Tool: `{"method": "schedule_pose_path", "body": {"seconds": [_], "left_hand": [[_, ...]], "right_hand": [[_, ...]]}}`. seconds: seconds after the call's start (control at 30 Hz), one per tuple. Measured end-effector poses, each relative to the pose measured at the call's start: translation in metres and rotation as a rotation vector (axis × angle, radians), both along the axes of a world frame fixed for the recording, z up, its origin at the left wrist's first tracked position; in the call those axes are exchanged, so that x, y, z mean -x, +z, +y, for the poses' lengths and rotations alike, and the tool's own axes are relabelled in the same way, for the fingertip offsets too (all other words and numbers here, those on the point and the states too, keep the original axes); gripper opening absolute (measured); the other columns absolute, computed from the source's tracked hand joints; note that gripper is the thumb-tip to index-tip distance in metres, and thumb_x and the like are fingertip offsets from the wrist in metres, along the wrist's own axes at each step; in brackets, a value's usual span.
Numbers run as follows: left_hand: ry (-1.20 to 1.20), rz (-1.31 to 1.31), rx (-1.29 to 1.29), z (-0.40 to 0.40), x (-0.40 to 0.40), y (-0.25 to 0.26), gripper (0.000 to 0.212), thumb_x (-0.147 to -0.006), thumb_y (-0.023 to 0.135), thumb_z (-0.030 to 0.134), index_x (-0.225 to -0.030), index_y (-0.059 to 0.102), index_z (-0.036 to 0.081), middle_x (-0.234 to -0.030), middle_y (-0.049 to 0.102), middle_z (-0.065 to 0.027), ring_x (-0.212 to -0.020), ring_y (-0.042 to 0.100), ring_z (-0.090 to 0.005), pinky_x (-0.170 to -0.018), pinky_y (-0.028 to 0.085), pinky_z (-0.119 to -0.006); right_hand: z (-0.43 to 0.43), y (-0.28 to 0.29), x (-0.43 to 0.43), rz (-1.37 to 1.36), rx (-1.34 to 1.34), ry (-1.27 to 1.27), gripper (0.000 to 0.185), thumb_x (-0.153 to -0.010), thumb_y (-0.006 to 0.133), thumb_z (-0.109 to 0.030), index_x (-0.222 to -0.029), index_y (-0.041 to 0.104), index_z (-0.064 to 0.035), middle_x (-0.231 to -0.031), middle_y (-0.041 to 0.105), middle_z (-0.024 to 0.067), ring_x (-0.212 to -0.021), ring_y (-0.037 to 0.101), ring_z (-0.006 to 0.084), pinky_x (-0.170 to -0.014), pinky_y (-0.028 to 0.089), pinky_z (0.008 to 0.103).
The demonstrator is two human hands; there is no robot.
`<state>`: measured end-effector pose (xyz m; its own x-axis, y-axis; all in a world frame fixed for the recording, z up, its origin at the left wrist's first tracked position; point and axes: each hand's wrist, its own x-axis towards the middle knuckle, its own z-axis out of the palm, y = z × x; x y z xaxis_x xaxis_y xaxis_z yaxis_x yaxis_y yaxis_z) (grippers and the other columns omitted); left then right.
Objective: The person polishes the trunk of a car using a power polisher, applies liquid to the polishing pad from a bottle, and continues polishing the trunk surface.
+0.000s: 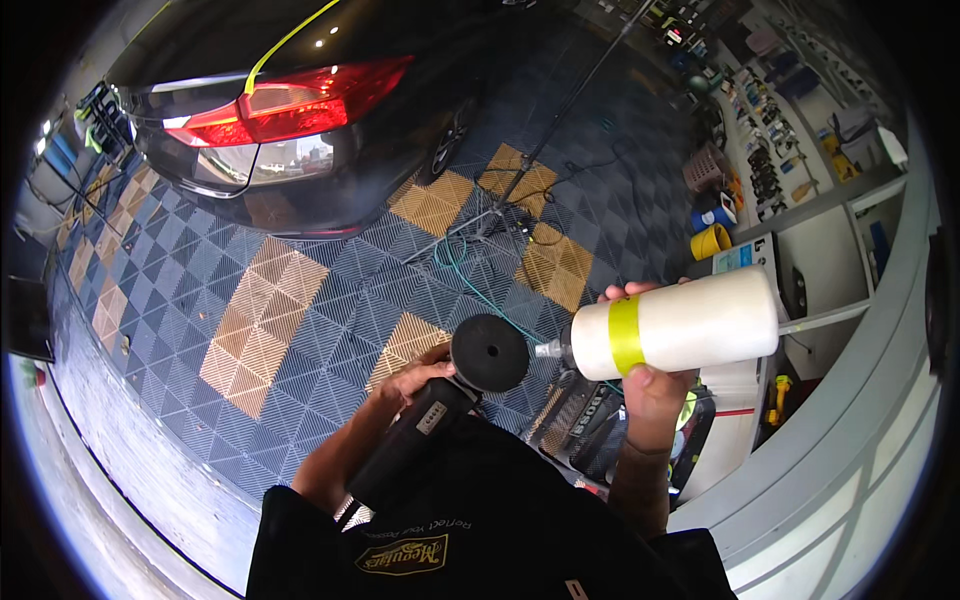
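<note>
My left hand [420, 376] grips a black car polisher [429, 420] near its head. The round dark foam pad [489, 352] faces up at me, with a small hole in its centre. My right hand [658, 390] is wrapped around a white squeeze bottle [697, 322] that bears a band of yellow tape. The bottle lies almost level, its clear nozzle [553, 349] pointing left at the pad, a small gap between them. Ahead stands the rear of a dark car [300, 187] with a red tail light [292, 112]; yellow-green masking tape [289, 41] runs up from the light.
A tripod stand [491, 214] with cables around its feet rises beside the car. On the right are a mesh-sided cart [577, 420], a yellow roll [710, 241] and shelving [825, 315] crowded with supplies. Interlocking grey and tan tiles [262, 330] cover the floor.
</note>
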<state>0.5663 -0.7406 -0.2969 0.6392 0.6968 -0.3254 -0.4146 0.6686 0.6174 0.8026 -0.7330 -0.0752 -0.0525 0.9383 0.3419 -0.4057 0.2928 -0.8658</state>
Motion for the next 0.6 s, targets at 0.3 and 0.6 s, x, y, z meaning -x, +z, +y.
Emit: {"method": "schedule_pose_path", "body": {"seconds": [0.3, 0.6], "left_hand": [[-0.161, 0.246, -0.622, 0.025, 0.026, 0.003, 0.083, -0.077, 0.075, 0.054, -0.137, 0.048, 0.002, -0.126, 0.056, -0.0171, -0.121, 0.052, -0.0347, -0.104, 0.040, -0.048], [-0.194, 0.376, -0.638, 0.021, 0.032, 0.002, 0.085, -0.070, 0.080, 0.055, -0.127, 0.051, -0.002, -0.115, 0.059, -0.0182, -0.110, 0.058, -0.0323, -0.095, 0.045, -0.044]], "right_hand": [[-0.001, 0.084, 0.009, -0.489, -0.481, -0.548, 0.070, -0.082, 0.062, -0.051, -0.120, 0.053, 0.0072, -0.115, 0.058, 0.0236, -0.096, 0.059, 0.0307, -0.083, 0.049, 0.0407], [-0.016, 0.047, 0.021, -0.812, -0.402, -0.474, 0.064, -0.079, 0.071, -0.042, -0.121, 0.053, 0.0038, -0.111, 0.059, 0.0199, -0.102, 0.059, 0.0285, -0.090, 0.049, 0.0440]]}}
